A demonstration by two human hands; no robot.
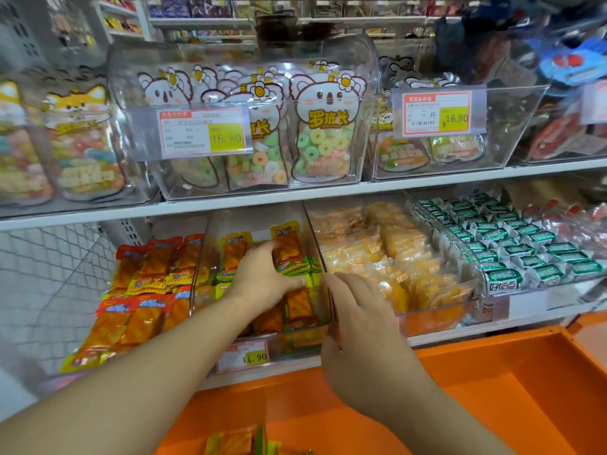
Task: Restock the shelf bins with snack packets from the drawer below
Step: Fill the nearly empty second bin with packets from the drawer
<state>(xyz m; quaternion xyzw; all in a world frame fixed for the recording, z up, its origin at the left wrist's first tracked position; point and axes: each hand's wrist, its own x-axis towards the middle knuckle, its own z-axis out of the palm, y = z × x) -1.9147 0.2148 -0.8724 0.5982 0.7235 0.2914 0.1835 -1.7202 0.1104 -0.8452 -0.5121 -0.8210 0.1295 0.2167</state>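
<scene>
I count two hands in front of me: my left hand (pixel 262 277) at twelve o'clock, my right hand (pixel 358 326) at about two. On the top shelf there are four clear tubs in a row, and the middle tub (pixel 256 188) shows four koala candy bags. Two yellow price tags (pixel 203 133) read 16.80, and a third price tag (pixel 244 356) at six o'clock reads 11.90. The lower shelf carries four clear bins side by side. The packets in each bin are too many and too blurred to count.
</scene>
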